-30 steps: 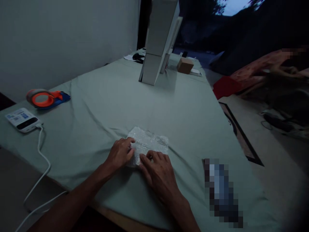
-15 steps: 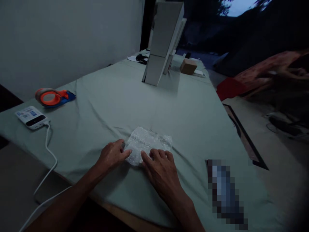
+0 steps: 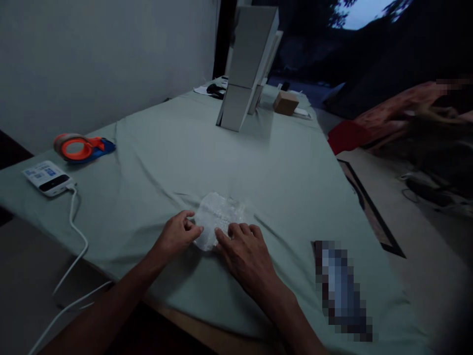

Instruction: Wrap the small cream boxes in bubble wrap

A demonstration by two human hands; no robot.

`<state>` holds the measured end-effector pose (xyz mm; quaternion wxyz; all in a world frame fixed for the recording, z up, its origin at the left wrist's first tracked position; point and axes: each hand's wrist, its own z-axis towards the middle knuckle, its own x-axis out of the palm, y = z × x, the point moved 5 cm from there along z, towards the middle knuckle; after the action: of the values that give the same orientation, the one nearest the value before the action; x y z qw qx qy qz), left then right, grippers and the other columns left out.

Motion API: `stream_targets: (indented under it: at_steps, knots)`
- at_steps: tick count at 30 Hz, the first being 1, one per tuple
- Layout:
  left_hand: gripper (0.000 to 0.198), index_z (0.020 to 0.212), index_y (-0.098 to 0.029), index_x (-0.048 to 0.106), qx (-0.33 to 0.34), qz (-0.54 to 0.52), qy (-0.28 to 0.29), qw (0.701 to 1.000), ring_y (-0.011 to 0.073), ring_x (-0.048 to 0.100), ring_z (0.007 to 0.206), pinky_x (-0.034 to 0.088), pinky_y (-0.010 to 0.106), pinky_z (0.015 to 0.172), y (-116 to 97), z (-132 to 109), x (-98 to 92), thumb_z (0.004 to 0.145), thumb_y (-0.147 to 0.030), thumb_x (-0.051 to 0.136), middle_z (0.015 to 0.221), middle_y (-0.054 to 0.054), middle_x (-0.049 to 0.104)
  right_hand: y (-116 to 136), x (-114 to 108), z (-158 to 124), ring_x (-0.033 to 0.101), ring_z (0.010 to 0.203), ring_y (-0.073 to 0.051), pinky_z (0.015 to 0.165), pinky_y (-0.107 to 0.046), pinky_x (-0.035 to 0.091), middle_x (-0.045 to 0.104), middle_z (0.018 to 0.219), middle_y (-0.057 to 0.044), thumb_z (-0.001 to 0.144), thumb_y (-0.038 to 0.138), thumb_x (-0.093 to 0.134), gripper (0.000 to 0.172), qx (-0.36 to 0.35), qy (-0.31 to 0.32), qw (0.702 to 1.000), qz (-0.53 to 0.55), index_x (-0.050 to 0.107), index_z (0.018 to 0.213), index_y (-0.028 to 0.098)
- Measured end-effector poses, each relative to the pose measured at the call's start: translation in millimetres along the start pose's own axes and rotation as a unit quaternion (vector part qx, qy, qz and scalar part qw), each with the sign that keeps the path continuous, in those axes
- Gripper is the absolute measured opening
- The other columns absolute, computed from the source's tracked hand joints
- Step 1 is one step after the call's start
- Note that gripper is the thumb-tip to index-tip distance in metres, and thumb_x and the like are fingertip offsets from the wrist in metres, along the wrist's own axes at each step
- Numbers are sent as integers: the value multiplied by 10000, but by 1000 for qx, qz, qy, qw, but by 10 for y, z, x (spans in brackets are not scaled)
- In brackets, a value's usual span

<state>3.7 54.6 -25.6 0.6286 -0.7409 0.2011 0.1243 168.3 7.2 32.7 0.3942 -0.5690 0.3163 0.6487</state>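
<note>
A small crinkled piece of clear bubble wrap (image 3: 213,217) lies near the front edge of the cloth-covered table. At its left edge is my left hand (image 3: 178,231), fingers curled and thumb tip against the wrap. My right hand (image 3: 246,251) rests over the near right part of the wrap, with bent fingers pressing on it and the thumb pointing left. The right hand covers part of the wrap. Whether anything is wrapped inside, I cannot tell.
An orange and blue tape dispenser (image 3: 79,148) and a white device (image 3: 50,177) with a white cable (image 3: 79,231) are at left. A tall white box (image 3: 242,64) and a brown carton (image 3: 286,102) stand farther back. A pixelated object (image 3: 342,291) lies at right.
The right side of the bubble wrap reaches less far right and looks blurred. My left fingers are more curled at its left edge. My right hand has shifted only slightly.
</note>
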Motion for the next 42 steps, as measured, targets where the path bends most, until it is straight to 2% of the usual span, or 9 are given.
stream_targets:
  at_steps: [7, 12, 16, 19, 22, 27, 32, 37, 42]
  knots:
    - [185, 690, -169, 553, 27, -73, 32, 996, 100, 462, 504, 339, 209, 475, -132, 18, 145, 703, -354, 545, 573, -51, 507, -4, -10, 15, 539, 831, -229, 739, -362, 334, 628, 893, -60, 889, 273, 604, 196, -4, 4, 1000, 2, 607, 1084, 249]
    - [97, 698, -166, 558, 66, -90, 51, 992, 92, 457, 528, 346, 201, 506, -320, -28, 331, 701, -256, 522, 582, -52, 502, -3, 1, -11, 568, 845, -249, 780, -397, 367, 665, 957, -102, 890, 200, 541, 515, 9, -35, 999, 7, 397, 1382, 150]
    - [150, 759, -149, 619, 79, -54, 116, 989, 122, 509, 598, 375, 225, 558, -457, -91, 417, 700, -216, 498, 642, -21, 571, -10, -32, -54, 584, 831, -263, 813, -424, 397, 680, 967, -140, 825, 117, 519, 708, 17, -54, 998, 38, 218, 1462, 49]
    - [165, 742, -148, 610, 122, 7, 189, 974, 125, 504, 631, 360, 230, 577, -575, -155, 403, 677, -135, 459, 679, -15, 579, -41, -72, -113, 591, 880, -281, 850, -458, 416, 680, 1029, -155, 801, 150, 562, 747, 10, -47, 995, 87, 220, 1458, 52]
    - [172, 709, -161, 569, 183, 99, 210, 955, 123, 480, 630, 331, 241, 579, -663, -207, 364, 654, -72, 433, 691, -15, 565, -125, -115, -247, 584, 997, -287, 883, -467, 435, 653, 1139, -143, 812, 190, 576, 663, 16, -70, 986, 148, 320, 1420, 130]
    - [102, 766, -184, 576, 259, 199, 180, 928, 148, 522, 714, 382, 262, 669, -658, -273, 415, 771, -132, 490, 773, 5, 576, -474, -35, -650, 621, 953, -248, 794, -409, 508, 626, 1159, -128, 876, 339, 542, 443, 203, -157, 939, 231, 477, 1287, 189]
    - [156, 944, -192, 631, 304, 250, 133, 910, 202, 550, 872, 440, 322, 790, -605, -290, 460, 796, -177, 584, 905, 51, 587, -657, 189, -902, 630, 791, -217, 610, -335, 510, 622, 1138, -139, 817, 546, 555, 605, 355, -113, 876, 308, 490, 1275, 157]
    - [216, 984, -180, 649, 363, 242, 113, 893, 235, 520, 982, 452, 373, 875, -647, -280, 452, 772, -156, 617, 1033, 89, 572, -666, 307, -838, 638, 749, -215, 661, -344, 504, 661, 1030, -128, 771, 601, 557, 749, 412, -74, 833, 360, 456, 1330, 112]
    - [266, 998, -190, 656, 379, 219, 119, 891, 230, 519, 991, 454, 384, 913, -634, -256, 468, 743, -130, 605, 1045, 79, 575, -615, 417, -611, 577, 634, -186, 619, -310, 451, 627, 757, -31, 757, 471, 586, 729, 405, -72, 841, 351, 458, 1346, 61]
